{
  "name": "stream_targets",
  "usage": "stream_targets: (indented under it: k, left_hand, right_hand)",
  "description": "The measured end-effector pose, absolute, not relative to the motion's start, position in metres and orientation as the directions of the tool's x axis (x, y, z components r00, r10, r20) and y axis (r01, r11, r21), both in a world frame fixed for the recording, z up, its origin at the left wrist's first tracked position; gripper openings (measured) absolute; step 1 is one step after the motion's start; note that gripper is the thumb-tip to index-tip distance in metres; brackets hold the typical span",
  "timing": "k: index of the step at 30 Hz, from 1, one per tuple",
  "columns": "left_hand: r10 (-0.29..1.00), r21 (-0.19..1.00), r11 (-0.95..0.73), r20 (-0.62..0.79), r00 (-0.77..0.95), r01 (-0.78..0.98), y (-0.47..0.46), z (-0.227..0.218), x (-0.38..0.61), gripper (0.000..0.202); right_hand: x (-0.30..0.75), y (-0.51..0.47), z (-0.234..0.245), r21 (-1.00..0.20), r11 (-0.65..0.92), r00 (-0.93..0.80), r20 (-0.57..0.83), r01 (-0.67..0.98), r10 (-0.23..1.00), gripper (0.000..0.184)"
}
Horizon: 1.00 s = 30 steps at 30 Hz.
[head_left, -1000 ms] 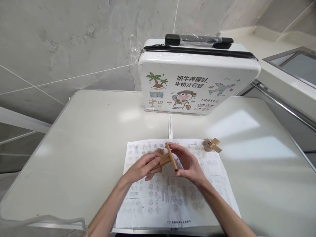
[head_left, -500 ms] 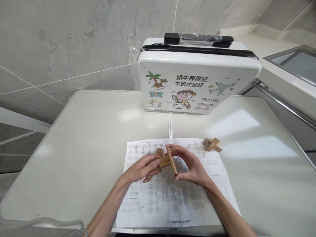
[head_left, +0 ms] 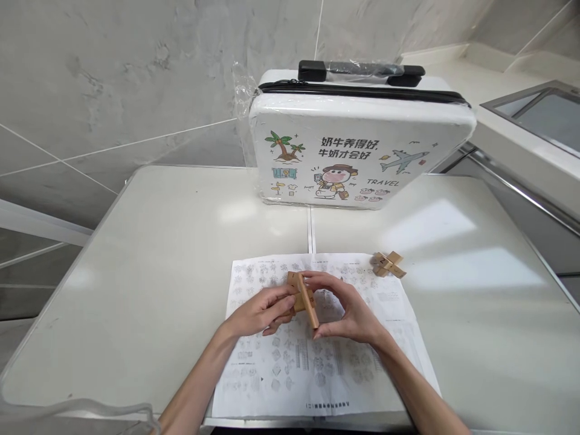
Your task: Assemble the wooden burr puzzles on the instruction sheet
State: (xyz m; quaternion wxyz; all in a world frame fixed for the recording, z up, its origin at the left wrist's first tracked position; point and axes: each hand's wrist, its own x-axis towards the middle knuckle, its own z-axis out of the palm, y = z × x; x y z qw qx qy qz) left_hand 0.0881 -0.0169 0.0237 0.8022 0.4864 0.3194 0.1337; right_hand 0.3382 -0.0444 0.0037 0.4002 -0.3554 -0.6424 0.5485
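My left hand (head_left: 267, 309) is closed around wooden puzzle pieces (head_left: 299, 303), pale brown and crossing one another, one marked with a dark stroke. Between the thumb and fingers of my right hand (head_left: 351, 308) is a flat wooden puzzle piece (head_left: 309, 302), gripped at its two ends and tilted. It lies across the pieces in my left hand, partly covering them. Under both hands a printed paper sheet (head_left: 376, 393) is spread, covered in small diagrams. On the sheet's far right corner sits a crossed wooden puzzle (head_left: 388, 264) with a "2" on it.
A white suitcase (head_left: 357, 121) in clear plastic stands upright at the back of the white table (head_left: 136, 290). A seam runs down the table's middle. Clear tubing or plastic (head_left: 104, 407) lies at the front left edge. The grey wall (head_left: 136, 72) rises behind.
My right hand has moved slightly left and brought its flat piece over against the pieces in my left hand. My left hand stays nearly still.
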Motion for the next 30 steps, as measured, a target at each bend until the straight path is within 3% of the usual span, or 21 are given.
stream_targets:
  k: [10, 17, 30]
  left_hand:
    - [0.608, 0.899, 0.429, -0.362, 0.707, 0.092, -0.015, 0.025, 0.092, 0.045]
    - [0.583, 0.845, 0.533, -0.41, 0.701, 0.051, -0.017, 0.026, 0.093, 0.044]
    - [0.593, 0.868, 0.487, -0.408, 0.694, 0.094, -0.02, 0.018, 0.098, 0.054]
  right_hand:
    - [0.344, -0.045, -0.002, -0.991, 0.124, -0.285, 0.134, -0.054, 0.949, 0.071]
    - [0.341, -0.045, -0.002, -0.993, 0.115, -0.345, 0.116, -0.021, 0.931, 0.076]
    - [0.332, -0.047, 0.005, -0.991, 0.118, -0.392, 0.083, 0.065, 0.916, 0.079]
